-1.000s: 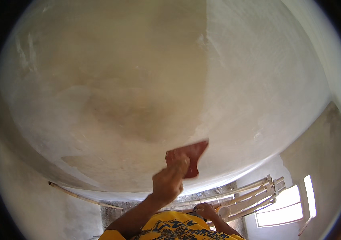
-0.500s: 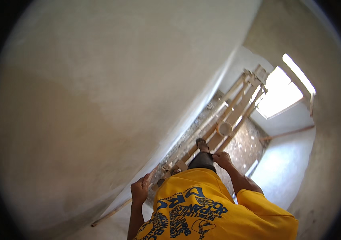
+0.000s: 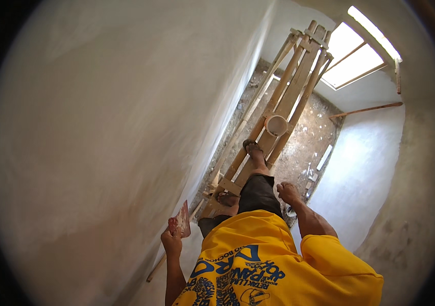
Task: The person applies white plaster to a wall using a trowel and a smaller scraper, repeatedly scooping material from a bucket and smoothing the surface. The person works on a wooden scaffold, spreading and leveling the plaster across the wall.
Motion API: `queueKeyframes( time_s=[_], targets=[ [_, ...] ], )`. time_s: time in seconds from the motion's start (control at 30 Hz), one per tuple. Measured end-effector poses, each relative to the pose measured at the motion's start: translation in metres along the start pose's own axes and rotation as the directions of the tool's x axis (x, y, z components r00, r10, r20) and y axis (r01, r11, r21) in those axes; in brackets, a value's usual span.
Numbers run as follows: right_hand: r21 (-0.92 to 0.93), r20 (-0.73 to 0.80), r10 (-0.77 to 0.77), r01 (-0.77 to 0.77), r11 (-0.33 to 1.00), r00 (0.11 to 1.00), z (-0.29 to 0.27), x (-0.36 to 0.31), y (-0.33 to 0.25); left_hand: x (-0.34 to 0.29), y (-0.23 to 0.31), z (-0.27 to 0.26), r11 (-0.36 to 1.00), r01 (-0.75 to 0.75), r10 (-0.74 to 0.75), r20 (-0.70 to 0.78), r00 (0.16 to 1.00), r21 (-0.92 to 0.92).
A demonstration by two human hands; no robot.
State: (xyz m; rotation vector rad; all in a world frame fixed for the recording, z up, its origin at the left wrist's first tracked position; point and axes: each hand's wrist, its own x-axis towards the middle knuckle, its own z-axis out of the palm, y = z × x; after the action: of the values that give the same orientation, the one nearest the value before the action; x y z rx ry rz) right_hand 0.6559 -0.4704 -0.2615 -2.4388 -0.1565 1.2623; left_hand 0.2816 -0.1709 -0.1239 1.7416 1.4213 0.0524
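My left hand (image 3: pixel 171 244) is down at my side, gripping a small red plastering trowel (image 3: pixel 180 223) whose blade points up, close to the smooth pale plastered wall (image 3: pixel 115 132). My right hand (image 3: pixel 288 193) hangs loose in front of my thigh, fingers slightly curled, holding nothing. I stand on a raised walkway of wooden planks and poles (image 3: pixel 289 86), with one foot ahead (image 3: pixel 253 150) and one foot nearer (image 3: pixel 225 199). A white bucket (image 3: pixel 276 125) sits on the planks just beyond my front foot.
Below the planks lies a rubble-strewn floor (image 3: pixel 319 137). A bright window opening (image 3: pixel 358 51) is at the far end, with a wooden batten (image 3: pixel 365 109) on the white wall beneath it. A rough grey wall (image 3: pixel 411 204) closes the right side. A thin stick (image 3: pixel 156 268) leans by the wall's foot.
The view has swung from the wall down along the planks. My left hand has dropped the trowel from the wall to my side, and my right hand has come away from the planks.
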Motion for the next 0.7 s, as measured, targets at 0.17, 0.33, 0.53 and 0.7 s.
queueKeyframes(
  time_s=[0.17,0.33,0.53,0.7],
  targets=[
    [0.057,-0.029,-0.070,0.072,0.996,0.997,-0.015,0.086,-0.034,0.045,0.049,0.032,0.997,0.028,-0.024,0.048,0.999,-0.078],
    [0.059,0.022,-0.259,0.258,0.964,0.965,0.007,0.155,-0.072,0.071,0.071,0.070,0.985,0.045,-0.059,0.083,0.995,0.165],
    [0.132,0.189,-0.392,0.372,0.919,0.900,0.056,0.180,-0.115,0.071,0.066,0.085,0.961,0.240,-0.254,0.095,0.963,0.139],
    [0.164,0.213,-0.402,0.373,0.913,0.890,0.068,0.175,-0.116,0.075,0.054,0.093,0.938,0.338,-0.344,0.073,0.936,0.078]
  ],
)
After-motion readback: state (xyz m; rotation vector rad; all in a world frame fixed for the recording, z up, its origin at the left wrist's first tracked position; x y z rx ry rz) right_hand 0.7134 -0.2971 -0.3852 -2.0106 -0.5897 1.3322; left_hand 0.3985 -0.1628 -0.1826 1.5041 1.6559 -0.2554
